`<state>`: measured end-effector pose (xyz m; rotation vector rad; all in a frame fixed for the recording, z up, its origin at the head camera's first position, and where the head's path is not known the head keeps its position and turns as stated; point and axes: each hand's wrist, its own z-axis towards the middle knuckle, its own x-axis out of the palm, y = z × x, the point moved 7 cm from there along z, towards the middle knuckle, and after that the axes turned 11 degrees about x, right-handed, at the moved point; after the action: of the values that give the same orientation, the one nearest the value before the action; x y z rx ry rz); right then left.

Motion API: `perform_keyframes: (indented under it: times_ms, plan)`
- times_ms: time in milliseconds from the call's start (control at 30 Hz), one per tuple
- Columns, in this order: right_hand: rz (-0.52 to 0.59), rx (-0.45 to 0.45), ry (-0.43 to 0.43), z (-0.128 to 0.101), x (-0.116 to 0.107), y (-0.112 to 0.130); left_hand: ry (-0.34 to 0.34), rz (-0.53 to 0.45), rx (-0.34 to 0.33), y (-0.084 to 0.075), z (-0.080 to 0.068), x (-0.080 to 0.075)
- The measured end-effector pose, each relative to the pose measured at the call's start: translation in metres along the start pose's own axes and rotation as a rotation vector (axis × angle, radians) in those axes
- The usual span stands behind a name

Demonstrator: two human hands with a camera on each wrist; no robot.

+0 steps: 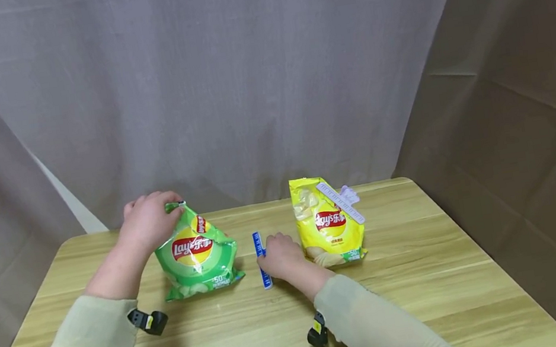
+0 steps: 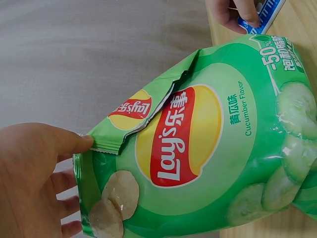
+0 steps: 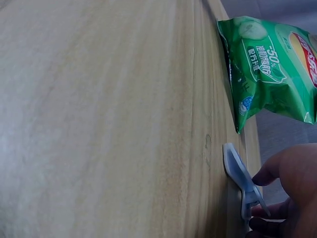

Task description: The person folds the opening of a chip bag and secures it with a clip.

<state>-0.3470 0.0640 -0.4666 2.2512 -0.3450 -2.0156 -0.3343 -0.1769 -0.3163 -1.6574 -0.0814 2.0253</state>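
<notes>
The torn top of the green cucumber-flavour crisp bag (image 1: pixel 197 256), standing on the light wooden table (image 1: pixel 433 270), is pinched by the curled fingers of the left hand (image 1: pixel 147 220), while the flat blue plastic bag clip (image 1: pixel 261 258) lying at its 3 o'clock is gripped by the right hand (image 1: pixel 282 257), with the clipped yellow crisp bag (image 1: pixel 325 223) just beyond.

The right hand (image 1: pixel 282 257) covers the middle of the blue clip (image 1: pixel 259 247), so its grip there is hidden. Beside the clip, the green bag (image 1: pixel 195 253) has its top rim behind the left hand (image 1: pixel 147 220). In the right wrist view the frame edge cuts that bag (image 3: pixel 270 59) off. The bags' small print is unreadable.
</notes>
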Motion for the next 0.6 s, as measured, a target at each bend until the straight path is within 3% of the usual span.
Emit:
perform_keyframes:
  times_ms: [600]
  plan:
    - [0.064,-0.022,0.036,0.0011,-0.0018,0.0011,-0.002,0.004,0.008,-0.0003,0.0003,0.0001]
